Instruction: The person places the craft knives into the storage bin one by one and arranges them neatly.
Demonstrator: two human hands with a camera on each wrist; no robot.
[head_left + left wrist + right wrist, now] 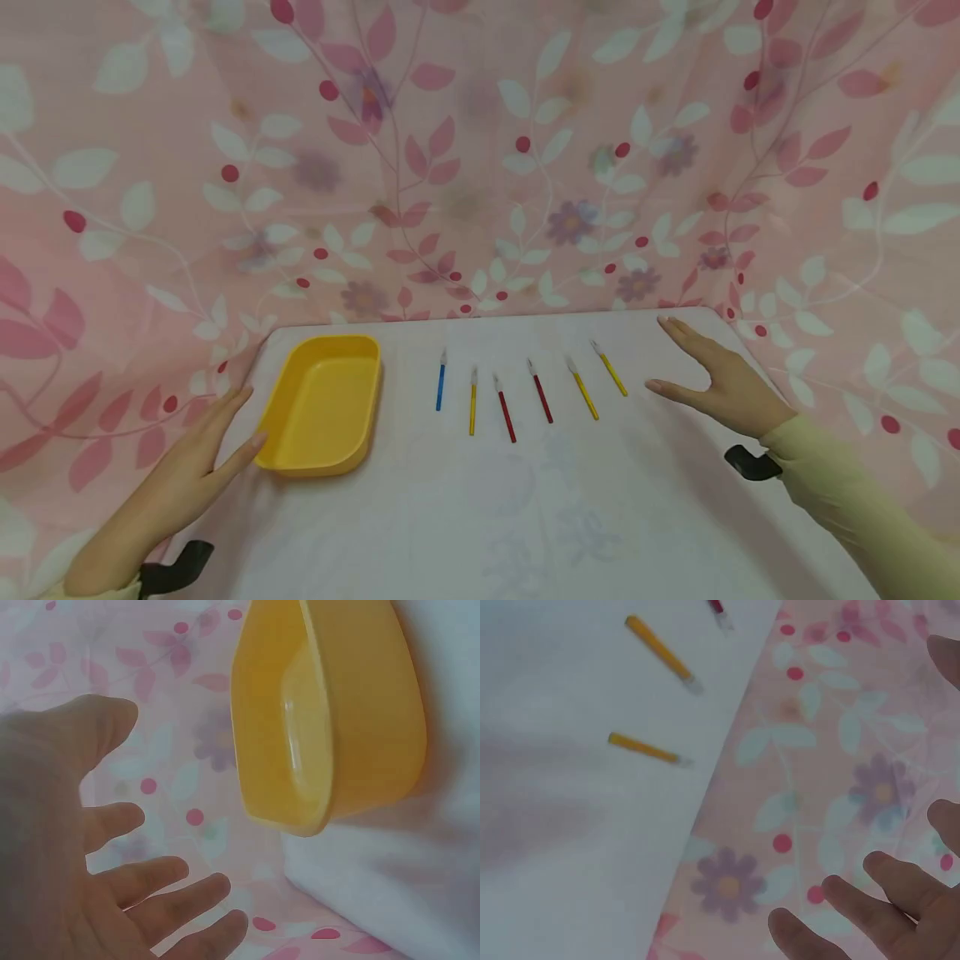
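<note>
My left hand (195, 458) is held beside the left edge of a yellow plastic basin (318, 417), fingers extended and nothing in them. In the left wrist view the same basin (375, 712) stands apart from the spread fingers (180, 907). Toward the table's right edge, my right hand (727, 379) hovers with straight fingers, thumb apart, holding nothing. Between the hands lie slim pen-like sticks with clear, pointed ends: one blue stick (440, 387), two red sticks (507, 417) and three yellow sticks (587, 396). Nearest my right hand is the far-right yellow stick (614, 375).
A white cloth (450, 517) covers the table. Pink floral fabric (480, 167) hangs behind the table and along both sides. The sticks form a loose row right of the basin, their clear ends pointing to the back edge.
</note>
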